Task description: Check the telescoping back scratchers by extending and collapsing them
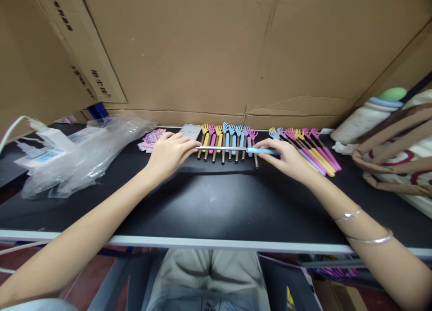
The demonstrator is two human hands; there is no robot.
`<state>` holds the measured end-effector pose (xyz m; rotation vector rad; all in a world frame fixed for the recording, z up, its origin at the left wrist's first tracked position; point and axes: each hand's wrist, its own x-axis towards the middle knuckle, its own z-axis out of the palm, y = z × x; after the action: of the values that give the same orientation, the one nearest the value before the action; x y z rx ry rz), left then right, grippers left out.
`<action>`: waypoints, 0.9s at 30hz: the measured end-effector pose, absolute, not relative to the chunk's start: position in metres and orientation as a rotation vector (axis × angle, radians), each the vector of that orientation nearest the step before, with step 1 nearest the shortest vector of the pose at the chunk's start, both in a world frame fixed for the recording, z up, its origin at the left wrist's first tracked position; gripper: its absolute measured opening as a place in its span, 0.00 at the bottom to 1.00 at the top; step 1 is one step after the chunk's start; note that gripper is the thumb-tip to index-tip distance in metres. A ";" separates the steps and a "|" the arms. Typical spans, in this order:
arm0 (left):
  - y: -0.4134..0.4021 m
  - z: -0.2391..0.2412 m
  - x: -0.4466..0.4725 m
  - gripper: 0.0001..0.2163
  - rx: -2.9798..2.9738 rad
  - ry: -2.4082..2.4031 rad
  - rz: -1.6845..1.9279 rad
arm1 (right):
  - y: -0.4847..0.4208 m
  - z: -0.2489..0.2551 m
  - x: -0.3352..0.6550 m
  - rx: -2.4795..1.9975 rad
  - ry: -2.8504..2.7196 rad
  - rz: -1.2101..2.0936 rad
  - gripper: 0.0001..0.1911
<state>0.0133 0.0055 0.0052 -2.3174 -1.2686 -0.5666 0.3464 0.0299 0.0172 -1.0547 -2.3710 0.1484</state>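
Note:
Between my two hands, a back scratcher [222, 147] lies level, its silver rod extended and its handle light blue. My left hand [173, 150] is closed round the rod's left end, and its fingers hide that end. My right hand [278, 154] grips the blue handle [258, 150] with thumb and fingers. Just behind the rod, a row of back scratchers [232, 140] with yellow, pink, blue and purple claw heads lies on the black table. Beyond my right hand lies a second group of back scratchers [315, 151], extended, with claws toward the back.
Clear plastic bags [81, 158] and a white power plug [56, 137] lie at the left. Pink printed cards [151, 140] and a phone-like flat item [191, 131] rest behind my left hand. A white bottle [367, 117] and a cloth bag [401, 149] stand at the right. Cardboard [189, 50] walls the back.

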 end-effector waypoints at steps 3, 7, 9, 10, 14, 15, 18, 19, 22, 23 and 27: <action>0.006 0.005 0.013 0.16 -2.306 -1.258 -0.586 | 0.030 0.017 0.346 -1.048 -2.360 0.158 0.10; 0.007 0.004 0.012 0.15 -2.308 -1.220 -0.597 | 0.030 0.017 0.346 -1.031 -2.362 0.195 0.10; 0.007 0.003 0.012 0.16 -2.318 -1.212 -0.601 | 0.030 0.017 0.346 -1.026 -2.359 0.202 0.09; 0.008 0.003 0.011 0.16 -2.322 -1.213 -0.602 | 0.030 0.017 0.346 -1.027 -2.359 0.204 0.10; 0.008 0.004 0.010 0.16 -2.339 -1.230 -0.586 | 0.029 0.017 0.345 -1.038 -2.382 0.216 0.10; 0.007 0.004 0.009 0.17 -2.347 -1.234 -0.577 | 0.029 0.017 0.345 -1.042 -2.387 0.215 0.10; 0.008 0.006 0.008 0.17 -2.398 -1.231 -0.531 | 0.028 0.017 0.344 -1.056 -2.395 0.197 0.10; 0.008 0.007 0.007 0.17 -2.418 -1.228 -0.517 | 0.027 0.017 0.343 -1.059 -2.394 0.196 0.10; 0.008 0.008 0.004 0.17 -2.457 -1.236 -0.505 | 0.026 0.016 0.341 -1.055 -2.376 0.255 0.09; 0.008 0.008 0.003 0.16 -2.462 -1.246 -0.511 | 0.025 0.016 0.341 -1.054 -2.370 0.291 0.10; 0.006 0.011 0.002 0.15 -2.470 -1.299 -0.525 | 0.025 0.014 0.340 -1.078 -2.352 0.405 0.11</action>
<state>0.0016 0.0064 0.0106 -2.4701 -1.2986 -0.5252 0.3404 0.0250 0.0141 -1.0779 -2.3520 0.4049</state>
